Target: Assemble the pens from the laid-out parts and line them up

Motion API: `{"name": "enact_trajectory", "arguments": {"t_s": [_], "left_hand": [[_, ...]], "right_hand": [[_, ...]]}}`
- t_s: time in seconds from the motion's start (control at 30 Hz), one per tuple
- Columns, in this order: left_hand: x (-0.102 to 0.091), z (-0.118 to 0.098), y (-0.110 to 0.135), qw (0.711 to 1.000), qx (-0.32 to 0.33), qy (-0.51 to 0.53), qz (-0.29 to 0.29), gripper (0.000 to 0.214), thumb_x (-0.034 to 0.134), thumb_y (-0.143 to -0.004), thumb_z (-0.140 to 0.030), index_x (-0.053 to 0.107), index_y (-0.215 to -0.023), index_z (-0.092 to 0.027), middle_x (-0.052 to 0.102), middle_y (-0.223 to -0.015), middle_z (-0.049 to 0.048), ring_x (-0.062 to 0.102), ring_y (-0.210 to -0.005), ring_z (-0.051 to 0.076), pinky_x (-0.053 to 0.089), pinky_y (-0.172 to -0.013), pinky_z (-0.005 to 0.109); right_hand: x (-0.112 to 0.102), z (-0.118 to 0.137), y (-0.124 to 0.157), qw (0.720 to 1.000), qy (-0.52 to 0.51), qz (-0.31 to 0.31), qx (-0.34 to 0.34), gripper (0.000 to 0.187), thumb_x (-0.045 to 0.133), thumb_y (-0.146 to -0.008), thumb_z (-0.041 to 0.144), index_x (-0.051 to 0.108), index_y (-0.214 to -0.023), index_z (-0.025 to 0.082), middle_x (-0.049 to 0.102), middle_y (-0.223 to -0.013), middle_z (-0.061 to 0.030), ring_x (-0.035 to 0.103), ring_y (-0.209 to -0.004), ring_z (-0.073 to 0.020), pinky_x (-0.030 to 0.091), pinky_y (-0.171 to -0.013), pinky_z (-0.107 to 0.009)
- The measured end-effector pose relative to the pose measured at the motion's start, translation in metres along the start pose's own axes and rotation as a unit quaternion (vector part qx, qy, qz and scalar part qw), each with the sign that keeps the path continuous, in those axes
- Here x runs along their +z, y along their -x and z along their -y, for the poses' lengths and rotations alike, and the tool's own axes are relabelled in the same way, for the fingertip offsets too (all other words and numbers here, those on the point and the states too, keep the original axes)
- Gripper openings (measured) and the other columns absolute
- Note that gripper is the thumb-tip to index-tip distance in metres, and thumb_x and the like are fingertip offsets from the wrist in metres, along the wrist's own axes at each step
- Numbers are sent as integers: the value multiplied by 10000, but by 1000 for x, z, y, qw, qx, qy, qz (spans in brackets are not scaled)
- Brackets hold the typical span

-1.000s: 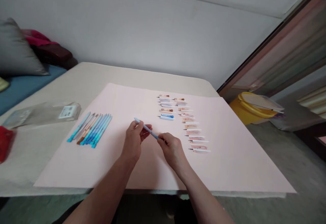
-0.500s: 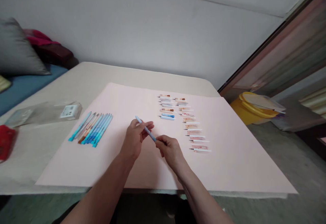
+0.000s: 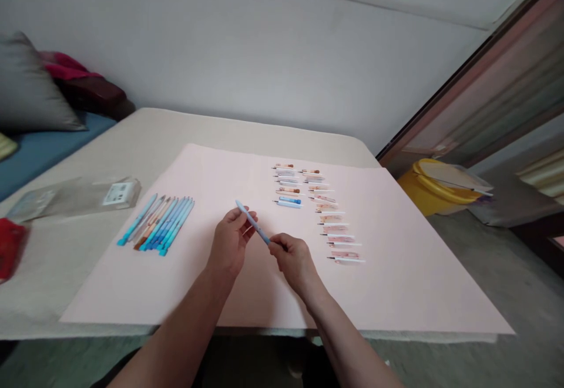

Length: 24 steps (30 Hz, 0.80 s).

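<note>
A light blue pen (image 3: 252, 221) is held slantwise between both hands above the pink sheet (image 3: 409, 270). My left hand (image 3: 230, 238) grips it near its upper left end, thumb on one side and fingers behind. The fingers of my right hand (image 3: 291, 256) are closed round its lower right end. To the left lies a row of assembled pens (image 3: 165, 223), mostly blue, a few brownish. On the right, pen parts (image 3: 339, 238) with thin refills lie in two columns; a blue set (image 3: 289, 201) is the nearest in the left column.
A clear plastic sleeve with a white label (image 3: 118, 193) lies on the table's left side, by a red object (image 3: 11, 247). A yellow bucket (image 3: 423, 191) stands on the floor at the right. The wall (image 3: 264, 59) rises behind the table.
The fingers of my left hand have curled in closer to the pen. Both hands still hold it in nearly the same place.
</note>
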<state>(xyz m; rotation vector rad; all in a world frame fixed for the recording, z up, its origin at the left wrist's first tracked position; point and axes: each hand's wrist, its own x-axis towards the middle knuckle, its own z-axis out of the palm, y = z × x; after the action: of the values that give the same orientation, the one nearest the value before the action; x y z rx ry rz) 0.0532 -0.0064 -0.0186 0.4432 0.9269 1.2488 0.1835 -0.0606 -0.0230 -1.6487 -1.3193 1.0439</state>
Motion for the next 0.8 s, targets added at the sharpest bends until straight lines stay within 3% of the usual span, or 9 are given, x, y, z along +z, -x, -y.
{"name": "enact_trajectory", "arguments": {"t_s": [0.17, 0.4, 0.63, 0.8], "left_hand": [[-1, 2, 0, 999, 28, -18, -17, 210, 737, -638, -238, 593, -768, -156, 578, -772, -6, 576, -716, 93, 466, -739, 266], [-1, 0, 0, 999, 25, -25, -4, 252, 670, -681, -178, 588, -918, -155, 640, -840, 64, 629, -810, 171, 473, -823, 366], [-2, 3, 1, 996, 30, -76, -26, 229, 711, -661, -284, 616, -838, -174, 565, -778, -9, 532, -721, 85, 429, -723, 243], [-4, 2, -2, 998, 32, -60, -16, 272, 700, -651, -228, 626, -906, -167, 590, -788, 10, 565, -748, 109, 435, -768, 282]], "right_hand": [[3, 0, 1, 999, 30, 5, -12, 162, 500, -761, 264, 612, -677, 183, 448, -457, 47, 420, -441, -96, 313, -456, -209], [1, 0, 1, 1000, 24, 5, -10, 165, 500, -756, 249, 616, -663, 179, 440, -440, 52, 418, -436, -94, 311, -458, -208], [1, 1, 1, 1000, 26, 10, -10, 161, 500, -767, 254, 622, -693, 178, 459, -464, 51, 424, -441, -94, 311, -469, -214], [1, 0, 1, 999, 26, 15, -13, 167, 495, -771, 263, 617, -691, 181, 451, -453, 52, 424, -441, -96, 309, -463, -212]]}}
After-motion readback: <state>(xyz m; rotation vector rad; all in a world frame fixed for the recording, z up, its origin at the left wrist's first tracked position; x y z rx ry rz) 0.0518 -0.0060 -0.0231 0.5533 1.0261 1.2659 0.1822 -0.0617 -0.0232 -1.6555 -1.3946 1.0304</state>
